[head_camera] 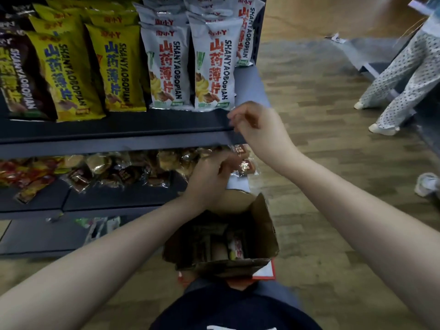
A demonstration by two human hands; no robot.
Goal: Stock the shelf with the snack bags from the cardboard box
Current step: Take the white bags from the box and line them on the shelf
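An open cardboard box stands on the floor below my arms, with several snack bags upright inside. My left hand is at the right end of the middle shelf. Its fingers curl against small brown snack packets, and I cannot tell whether it grips one. My right hand hangs blurred in front of the upper shelf's front edge. The fingers are loosely bent and apart, with nothing visible in them. White snack bags stand just above it.
Yellow bags and dark bags fill the upper shelf to the left. Loose clear-wrapped snacks cover the middle shelf. Another person's legs in dotted trousers stand on the wooden floor at the right, beside a grey fixture.
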